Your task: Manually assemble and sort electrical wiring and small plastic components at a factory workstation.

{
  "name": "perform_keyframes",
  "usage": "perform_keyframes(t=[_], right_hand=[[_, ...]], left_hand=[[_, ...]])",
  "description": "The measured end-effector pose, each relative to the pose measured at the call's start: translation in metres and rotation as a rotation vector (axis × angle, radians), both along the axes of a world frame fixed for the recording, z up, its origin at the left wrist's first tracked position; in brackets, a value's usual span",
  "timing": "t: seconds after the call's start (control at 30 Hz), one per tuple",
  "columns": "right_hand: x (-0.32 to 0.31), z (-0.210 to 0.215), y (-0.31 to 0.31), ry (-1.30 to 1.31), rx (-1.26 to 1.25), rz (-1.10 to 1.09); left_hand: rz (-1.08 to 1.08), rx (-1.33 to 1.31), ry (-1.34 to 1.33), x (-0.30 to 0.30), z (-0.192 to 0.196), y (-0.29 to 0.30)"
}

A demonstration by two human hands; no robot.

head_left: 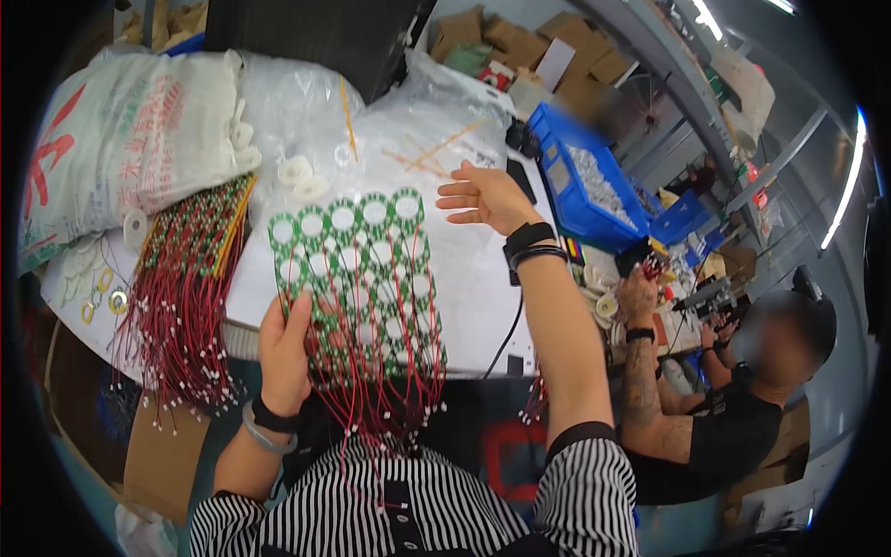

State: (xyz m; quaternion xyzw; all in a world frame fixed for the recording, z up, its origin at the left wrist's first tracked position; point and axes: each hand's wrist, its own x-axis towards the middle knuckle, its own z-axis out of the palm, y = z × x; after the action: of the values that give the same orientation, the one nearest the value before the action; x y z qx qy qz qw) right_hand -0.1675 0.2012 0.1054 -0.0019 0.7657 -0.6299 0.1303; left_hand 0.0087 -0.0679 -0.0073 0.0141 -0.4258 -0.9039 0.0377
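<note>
We grip the green panel by its lower left edge in our left hand, over the tabletop's near edge, red wires dangling. Our right hand hovers open, just past the panel's upper right corner.

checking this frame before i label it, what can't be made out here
Head view only:
- Left hand: its fingertips are hidden behind the green panel of ring-shaped circuit boards.
- Red wire ends under the panel: too fine and tangled to count.
- Blue bin contents: small pale parts, too small to identify.
- Right hand: palm side turned away.
</note>
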Motion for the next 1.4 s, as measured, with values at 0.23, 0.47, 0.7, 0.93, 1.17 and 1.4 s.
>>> perform_keyframes(t=[0.23,0.47,0.7,0.93,1.17,1.4], right_hand=[[0.123,0.009,-0.018,0.039,0.140,0.340],[0.243,-0.018,-0.010,0.301,-0.119,-0.094],[0.278,-0.059,0.004,0.432,-0.442,-0.408],[0.268,-0.094,0.029,0.244,-0.691,-0.412],[0.279,-0.083,0.056,0.401,-0.767,-0.365],[0.271,-0.086,0.017,0.487,-0.512,-0.345]], left_hand=[[-0.080,0.037,0.020,-0.001,0.006,0.015],[-0.203,-0.039,0.182,0.018,0.023,0.048],[-0.317,-0.275,0.351,0.030,0.025,0.082],[-0.616,-0.003,0.085,0.029,0.011,0.094],[-0.014,-0.196,0.243,0.006,0.055,0.039],[-0.253,-0.348,0.430,0.046,0.039,0.117]])
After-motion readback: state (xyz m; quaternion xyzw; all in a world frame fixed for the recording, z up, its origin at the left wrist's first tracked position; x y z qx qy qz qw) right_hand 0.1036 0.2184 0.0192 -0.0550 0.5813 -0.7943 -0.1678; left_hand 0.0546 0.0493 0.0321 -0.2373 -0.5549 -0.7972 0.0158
